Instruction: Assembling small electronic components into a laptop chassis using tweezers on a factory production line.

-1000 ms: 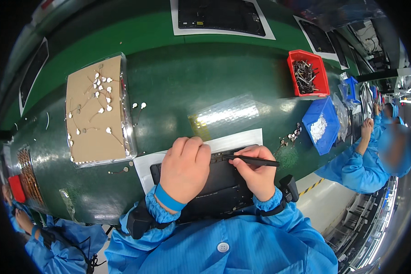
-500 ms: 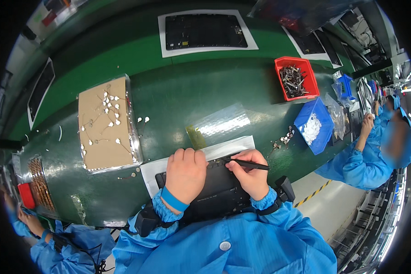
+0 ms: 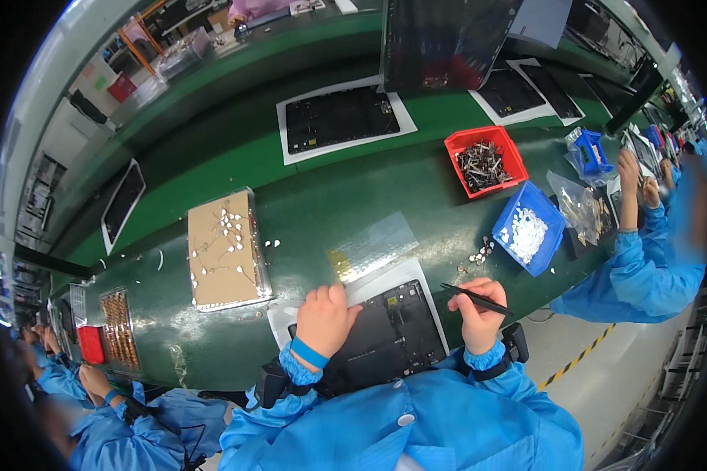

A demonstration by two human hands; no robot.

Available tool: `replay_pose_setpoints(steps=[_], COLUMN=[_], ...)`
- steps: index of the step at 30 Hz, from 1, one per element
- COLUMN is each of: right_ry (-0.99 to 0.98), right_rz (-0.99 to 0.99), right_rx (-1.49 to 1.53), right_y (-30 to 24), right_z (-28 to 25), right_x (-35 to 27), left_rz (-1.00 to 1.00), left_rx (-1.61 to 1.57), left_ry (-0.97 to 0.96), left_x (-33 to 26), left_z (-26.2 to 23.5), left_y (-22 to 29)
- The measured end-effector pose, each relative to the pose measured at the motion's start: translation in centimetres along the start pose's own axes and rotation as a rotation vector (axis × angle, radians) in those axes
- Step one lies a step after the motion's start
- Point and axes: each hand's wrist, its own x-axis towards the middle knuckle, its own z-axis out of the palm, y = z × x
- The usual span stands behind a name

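A black flat device panel [image 3: 397,326], like a tablet or laptop shell with bare inner parts, lies tilted on a white sheet [image 3: 426,275] in front of me. My left hand [image 3: 326,320] rests over its upper left part, fingers curled under and thumb pointing right; whatever they grip, if anything, is hidden. Just off the panel's right edge, my right hand [image 3: 483,318] holds black tweezers [image 3: 467,293], their tips pointing up and left over the green table [image 3: 306,204]. Beyond the panel lies a clear plastic sheet [image 3: 381,243] with a yellowish end.
A cardboard-topped tray [image 3: 216,279] with small white-ended wired parts stands left. To the right are a red bin [image 3: 518,169] of metal strips, a blue bin [image 3: 554,243] of white pieces and loose parts [image 3: 481,253]. Another panel [image 3: 342,122] lies behind. Co-workers sit on both sides.
My right hand has drawn the tweezers off the panel to the right, exposing more of it. My left hand stays near the panel's upper left. The camera view has shifted, showing more of the background.
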Motion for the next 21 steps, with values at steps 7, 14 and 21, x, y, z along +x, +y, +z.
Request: replay_pose_setpoints(steps=[7,14,21], right_ry=[0.044,0.098,0.124], right_rz=[-0.013,-0.072,0.044], right_rx=[0.038,0.070,0.032], right_y=[-0.2,0.0,1.6], right_z=[-1.4,-1.6,-0.4], right_x=[0.8,3.0,4.2], left_rz=[0.348,0.019,0.159], left_rx=[0.041,-0.220,-0.099], left_ry=[0.201,0.057,0.303], left_x=[0.3,5.0,20.4], left_z=[-1.4,-10.6,-21.9], left_y=[0.1,0.9,-14.9])
